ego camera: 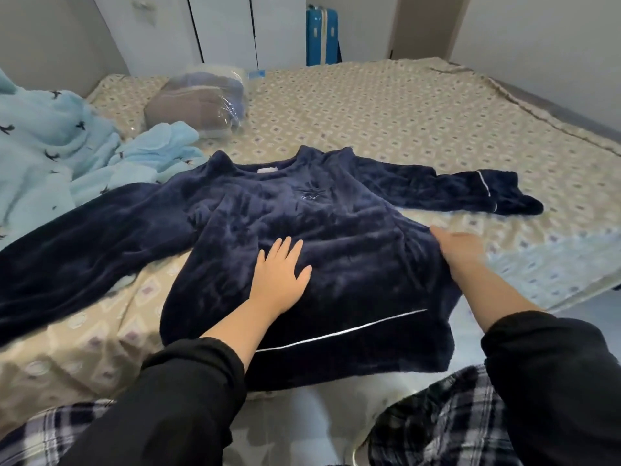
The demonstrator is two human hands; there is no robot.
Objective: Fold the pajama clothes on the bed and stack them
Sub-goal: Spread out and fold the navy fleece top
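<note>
Patterned bedspread carries a navy pajama top, spread face-up at centre. Left hand lies flat and released, smoothing; right hand, blurred, at 3 o'clock, grip unclear. Next likely: folding the sleeves inward.

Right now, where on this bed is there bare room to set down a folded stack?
The widest bare patch of the bed lies beyond the navy top, right of the plastic-wrapped bundle. The left side is crowded with light blue pajamas. The right hand rests by another bare strip.
</note>
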